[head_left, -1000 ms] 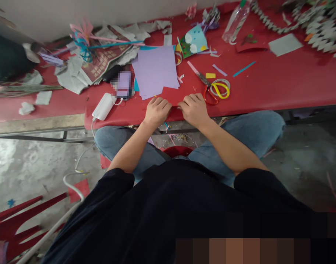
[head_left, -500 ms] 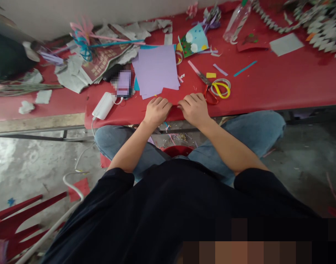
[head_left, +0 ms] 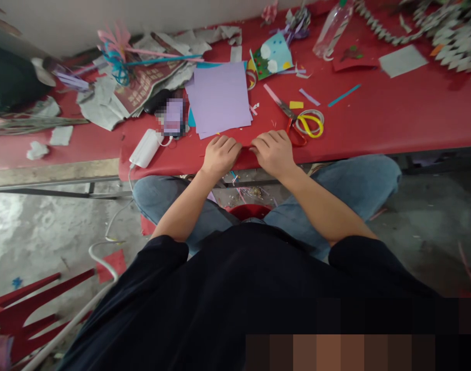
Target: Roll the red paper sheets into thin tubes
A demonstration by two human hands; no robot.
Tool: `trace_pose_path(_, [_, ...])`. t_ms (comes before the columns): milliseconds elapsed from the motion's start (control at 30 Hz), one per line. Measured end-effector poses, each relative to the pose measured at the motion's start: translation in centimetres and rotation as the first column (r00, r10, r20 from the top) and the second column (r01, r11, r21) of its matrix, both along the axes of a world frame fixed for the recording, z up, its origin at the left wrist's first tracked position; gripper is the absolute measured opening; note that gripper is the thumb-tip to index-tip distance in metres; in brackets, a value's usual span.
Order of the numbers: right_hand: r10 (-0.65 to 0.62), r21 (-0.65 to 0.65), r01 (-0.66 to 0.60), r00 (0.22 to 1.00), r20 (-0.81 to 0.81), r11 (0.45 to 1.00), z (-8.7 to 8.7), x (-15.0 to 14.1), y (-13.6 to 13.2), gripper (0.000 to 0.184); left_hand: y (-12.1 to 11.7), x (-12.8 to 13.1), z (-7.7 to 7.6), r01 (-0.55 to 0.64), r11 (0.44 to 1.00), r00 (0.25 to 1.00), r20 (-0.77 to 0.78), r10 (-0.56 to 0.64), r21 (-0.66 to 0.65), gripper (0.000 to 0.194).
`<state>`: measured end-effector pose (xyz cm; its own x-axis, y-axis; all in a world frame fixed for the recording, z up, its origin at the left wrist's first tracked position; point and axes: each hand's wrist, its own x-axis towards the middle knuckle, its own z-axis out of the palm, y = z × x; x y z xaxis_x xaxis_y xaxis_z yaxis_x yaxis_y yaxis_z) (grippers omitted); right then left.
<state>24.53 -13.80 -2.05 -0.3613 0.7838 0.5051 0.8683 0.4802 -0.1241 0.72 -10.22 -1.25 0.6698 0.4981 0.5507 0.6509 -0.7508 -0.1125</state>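
Note:
At the table's front edge, my left hand [head_left: 220, 155] and my right hand [head_left: 274, 153] face each other with a narrow gap between them. Both have curled fingers pinching a piece of red paper [head_left: 246, 149], which is hard to tell apart from the red tabletop. My fingers and palms hide most of it. Just beyond my left hand lies a stack of purple paper sheets [head_left: 222, 98]. Scissors [head_left: 293, 117] with one red and one yellow handle loop rest beyond my right hand, by a roll of clear tape [head_left: 309, 123].
A white power bank [head_left: 145, 148] with a cable and a phone [head_left: 174, 117] lie to the left. Crumpled newspaper [head_left: 142, 87] and ribbon flowers [head_left: 119, 56] are behind them. A painted card [head_left: 273, 56], plastic bottle [head_left: 333, 31] and folded-paper chain [head_left: 451, 41] sit farther back.
The red paper's upper part, which overlapped the lower edge of the purple sheets, has come down and no longer covers them. My hands have barely moved.

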Motion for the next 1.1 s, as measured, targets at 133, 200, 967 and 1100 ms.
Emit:
trace_pose_path(133, [0.000, -0.023, 0.001, 1.000, 0.012, 1.000, 0.25, 0.08, -0.16, 0.043, 0.00, -0.01, -0.01, -0.017, 0.998, 1.000, -0.009, 0.016, -0.068, 0.033])
trace_pose_path(200, [0.000, -0.057, 0.001, 1.000, 0.009, 0.998, 0.32, 0.06, -0.20, 0.044, -0.05, 0.03, -0.05, -0.027, 0.993, 1.000, 0.002, 0.027, -0.119, 0.035])
trace_pose_path(967, [-0.036, -0.070, 0.034, 0.998, -0.041, 0.997, 0.60, -0.19, -0.65, 0.047, 0.02, -0.91, -0.46, -0.021, 0.992, 0.998, 0.061, 0.028, -0.121, 0.030])
trace_pose_path(1100, [-0.043, -0.079, 0.040, 0.998, -0.046, 0.996, 0.74, -0.32, -0.81, 0.049, -0.30, -0.79, -0.37, -0.036, 0.993, 0.994, 0.095, 0.047, -0.115, 0.030])
